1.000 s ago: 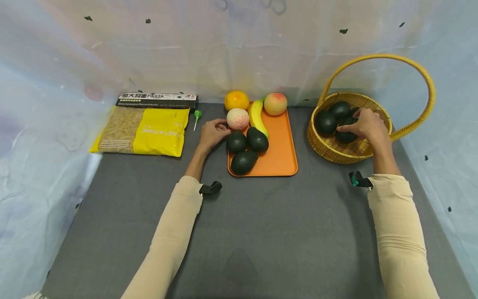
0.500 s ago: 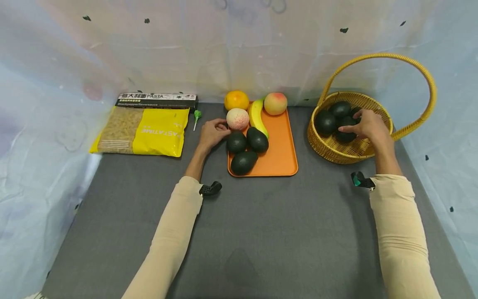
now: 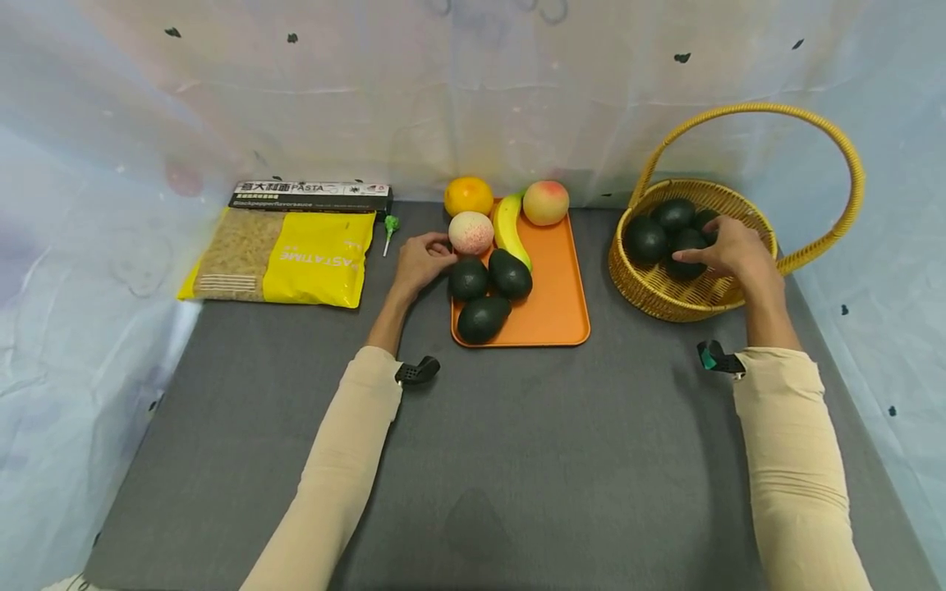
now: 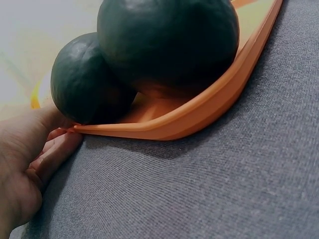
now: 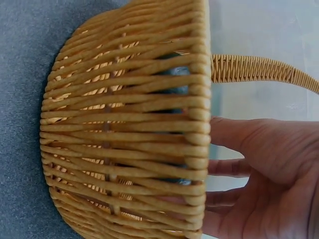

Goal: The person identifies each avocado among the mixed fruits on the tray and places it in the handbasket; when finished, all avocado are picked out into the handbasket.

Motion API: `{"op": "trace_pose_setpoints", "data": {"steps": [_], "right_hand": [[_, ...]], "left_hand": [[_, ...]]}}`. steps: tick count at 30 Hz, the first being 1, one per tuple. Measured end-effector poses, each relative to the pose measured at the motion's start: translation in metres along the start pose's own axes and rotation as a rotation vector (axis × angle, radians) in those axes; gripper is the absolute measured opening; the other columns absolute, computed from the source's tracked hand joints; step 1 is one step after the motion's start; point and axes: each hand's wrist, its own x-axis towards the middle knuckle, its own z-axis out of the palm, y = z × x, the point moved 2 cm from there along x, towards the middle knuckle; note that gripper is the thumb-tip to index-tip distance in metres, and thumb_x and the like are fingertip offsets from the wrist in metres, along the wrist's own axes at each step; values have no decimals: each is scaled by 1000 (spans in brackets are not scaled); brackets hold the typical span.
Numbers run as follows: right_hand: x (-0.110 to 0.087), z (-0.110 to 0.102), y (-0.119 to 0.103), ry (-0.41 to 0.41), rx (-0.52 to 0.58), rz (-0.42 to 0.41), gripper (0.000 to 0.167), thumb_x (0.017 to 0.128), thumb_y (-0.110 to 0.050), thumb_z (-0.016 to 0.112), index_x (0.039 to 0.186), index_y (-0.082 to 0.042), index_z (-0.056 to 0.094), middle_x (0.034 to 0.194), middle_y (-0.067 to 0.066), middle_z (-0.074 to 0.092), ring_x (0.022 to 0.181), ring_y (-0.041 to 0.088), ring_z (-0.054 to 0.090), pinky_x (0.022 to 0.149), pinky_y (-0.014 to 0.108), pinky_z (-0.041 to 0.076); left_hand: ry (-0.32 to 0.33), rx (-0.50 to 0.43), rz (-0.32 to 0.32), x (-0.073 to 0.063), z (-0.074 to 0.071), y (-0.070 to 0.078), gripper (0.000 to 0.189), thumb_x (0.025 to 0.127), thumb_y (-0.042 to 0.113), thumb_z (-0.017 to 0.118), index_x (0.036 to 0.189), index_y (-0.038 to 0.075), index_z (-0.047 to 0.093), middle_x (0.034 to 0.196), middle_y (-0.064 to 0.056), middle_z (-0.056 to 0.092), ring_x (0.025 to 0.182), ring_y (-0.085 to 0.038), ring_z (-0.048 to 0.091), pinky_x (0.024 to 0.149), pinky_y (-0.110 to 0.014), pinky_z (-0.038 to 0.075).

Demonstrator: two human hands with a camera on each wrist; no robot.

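My left hand [image 3: 423, 261] is at the left edge of the orange tray [image 3: 557, 308]. In the left wrist view its thumb and fingers pinch the tray's rim [image 4: 164, 127], beside a dark green avocado [image 4: 79, 79]. Three avocados lie on the tray, this one [image 3: 484, 320] nearest me. Inside the wicker basket [image 3: 650, 304] at the right, my right hand [image 3: 739, 250] grips an avocado [image 3: 687, 256] among several others. The basket wall [image 5: 124, 129] hides most of those fingertips in the right wrist view.
A pale speckled peach [image 3: 470, 233], an orange [image 3: 468, 197], a banana [image 3: 510, 231] and a redder peach [image 3: 546, 203] are at the tray's back part. Leftward lie a lollipop [image 3: 391, 230], a yellow pasta bag [image 3: 318, 258] and a pasta box [image 3: 310, 197]. The basket's tall handle [image 3: 850, 164] arches up.
My right hand has shifted very slightly to the right in the basket, still on the avocado. The left hand and the tray have stayed where they were.
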Motion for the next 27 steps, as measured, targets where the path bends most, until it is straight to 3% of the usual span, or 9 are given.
{"op": "trace_pose_setpoints", "data": {"steps": [9,12,17,27], "right_hand": [[-10,-1,-13,17,-11,-15,93,93,-53,73,155,5,37,109,35,69,87,44,72,76,56,53],[-17,-4,-21,32,-20,-43,90,94,-50,72,155,6,37,125,38,63,106,51,65,87,63,50],[-29,-9,-39,64,-40,-95,84,95,-42,73,152,10,39,148,40,44,134,60,41,108,72,36],[-57,-10,-84,87,-92,-169,79,97,-40,72,152,7,40,147,41,42,136,58,39,108,72,35]], "left_hand": [[13,13,0,1,0,-2,40,86,18,79,123,4,75,93,-14,75,67,-1,60,72,-17,49],[12,15,0,1,0,-1,40,86,17,79,123,4,74,92,-13,75,66,-1,60,72,-17,49],[6,13,1,0,0,0,41,86,16,79,124,3,74,94,-15,75,67,0,61,72,-17,50],[0,17,4,0,0,-3,40,87,17,78,124,4,74,96,-16,75,68,2,61,73,-17,50]]}}
